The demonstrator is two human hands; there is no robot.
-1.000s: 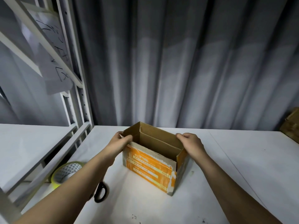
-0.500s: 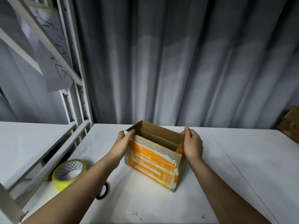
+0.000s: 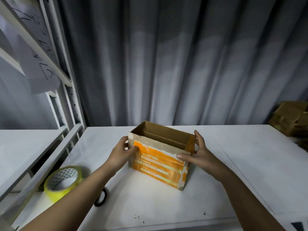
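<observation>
Cardboard box, open at the top and printed orange on its near face, stands on the white worktop between the person's two hands. A second ago both hands were hooked over the top rim at either end. Half a second ago they lay flat against the ends. They have since dropped lower and come round to the near corners.

The left hand grasps the near left corner, its thumb on the orange face and its fingers curled round the end panel. The right hand is not clenched. Its fingers stand straight against the right end and its thumb stretches along the torn top of the near face. The box itself has kept to about the same patch of worktop, with its long side slanting away to the left.

Just behind the box the worktop's far edge meets the grey curtain. On the left a white shelf frame rises beside the worktop. A roll of yellow tape lies near the left forearm, and a black scissors handle shows from under that arm. Bare surface runs from the box to the near edge, and more of it spreads to the right. Well apart at the far right sits a pile of flattened cardboard.
</observation>
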